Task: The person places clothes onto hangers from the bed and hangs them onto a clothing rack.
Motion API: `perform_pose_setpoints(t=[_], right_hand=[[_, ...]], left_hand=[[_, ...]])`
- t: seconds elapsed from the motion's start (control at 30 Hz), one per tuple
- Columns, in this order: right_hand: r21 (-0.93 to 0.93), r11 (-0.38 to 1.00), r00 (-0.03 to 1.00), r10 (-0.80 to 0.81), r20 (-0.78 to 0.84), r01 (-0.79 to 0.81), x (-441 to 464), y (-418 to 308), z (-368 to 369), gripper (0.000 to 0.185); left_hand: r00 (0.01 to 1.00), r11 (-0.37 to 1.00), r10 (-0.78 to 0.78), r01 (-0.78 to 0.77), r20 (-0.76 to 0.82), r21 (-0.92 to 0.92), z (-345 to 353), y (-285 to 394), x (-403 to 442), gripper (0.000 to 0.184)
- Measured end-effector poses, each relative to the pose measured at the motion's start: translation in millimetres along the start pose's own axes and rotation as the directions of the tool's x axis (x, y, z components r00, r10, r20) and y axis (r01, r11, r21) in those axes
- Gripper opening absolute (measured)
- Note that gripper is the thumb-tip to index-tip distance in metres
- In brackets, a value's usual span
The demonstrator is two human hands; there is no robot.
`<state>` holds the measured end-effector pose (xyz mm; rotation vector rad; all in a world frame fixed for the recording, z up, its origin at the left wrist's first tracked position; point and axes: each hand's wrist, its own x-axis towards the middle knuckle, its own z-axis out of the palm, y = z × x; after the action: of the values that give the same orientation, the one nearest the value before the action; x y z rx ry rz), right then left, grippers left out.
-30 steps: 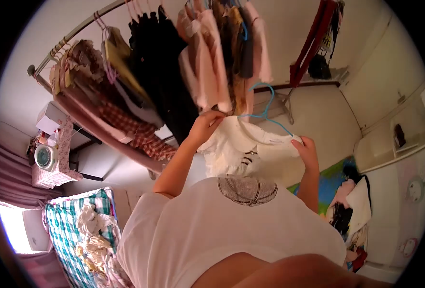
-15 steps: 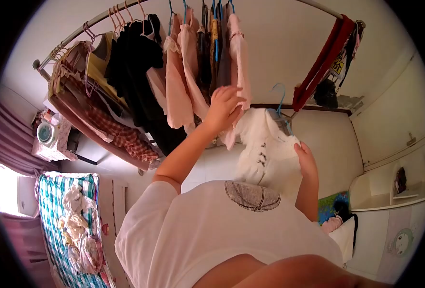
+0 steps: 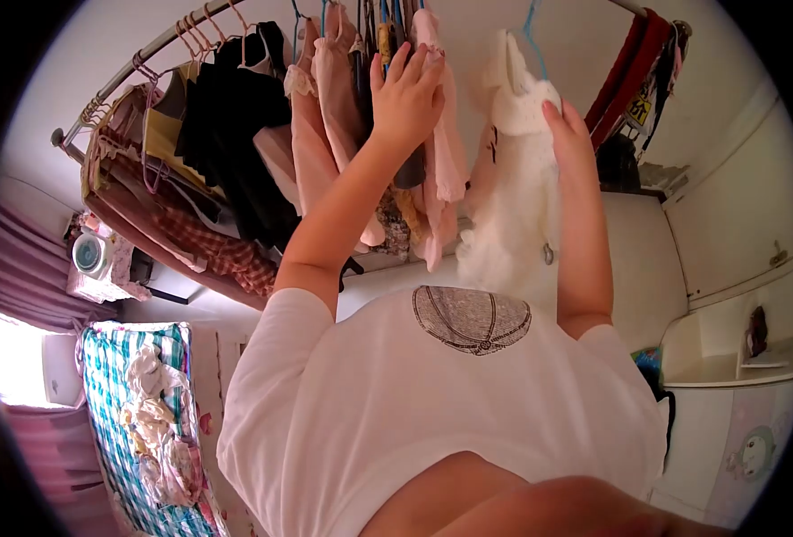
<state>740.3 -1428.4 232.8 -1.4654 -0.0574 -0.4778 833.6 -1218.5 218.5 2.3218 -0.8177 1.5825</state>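
Observation:
My right hand point(image 3: 571, 134) grips the upper edge of a fluffy white garment point(image 3: 517, 197) with dark lacing on its front. The garment hangs from a blue hanger point(image 3: 532, 38), whose top runs up to the rail at the frame's upper edge. My left hand point(image 3: 407, 98) is raised with fingers apart, in front of a pink garment point(image 3: 447, 152) and the dark clothes beside it. Whether its fingertips press on the cloth I cannot tell.
A curved metal rail point(image 3: 159, 43) carries several clothes, among them a black garment point(image 3: 226, 134). Red cloth point(image 3: 625, 76) hangs at its right end. Lower left is a bed point(image 3: 110, 385) with crumpled clothes. White cabinets point(image 3: 728, 233) stand on the right.
My right hand has lifted the white garment and its hanger up to rail height. My left hand has moved upward along the hanging clothes, its fingers spreading. The view has shifted slightly.

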Motion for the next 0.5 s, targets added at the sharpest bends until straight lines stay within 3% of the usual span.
perform_pose_setpoints(t=[0.17,0.5], right_hand=[[0.009,0.992,0.987,-0.124,0.101,0.124,69.4,9.0,21.3,0.026],[-0.049,0.992,0.985,-0.106,0.136,0.114,132.3,36.9,67.6,0.026]], left_hand=[[0.998,0.99,0.031,-0.024,0.047,-0.141,9.6,-12.4,11.9,0.033],[0.993,0.972,0.008,0.02,0.118,-0.233,12.7,-15.1,11.0,0.036]])
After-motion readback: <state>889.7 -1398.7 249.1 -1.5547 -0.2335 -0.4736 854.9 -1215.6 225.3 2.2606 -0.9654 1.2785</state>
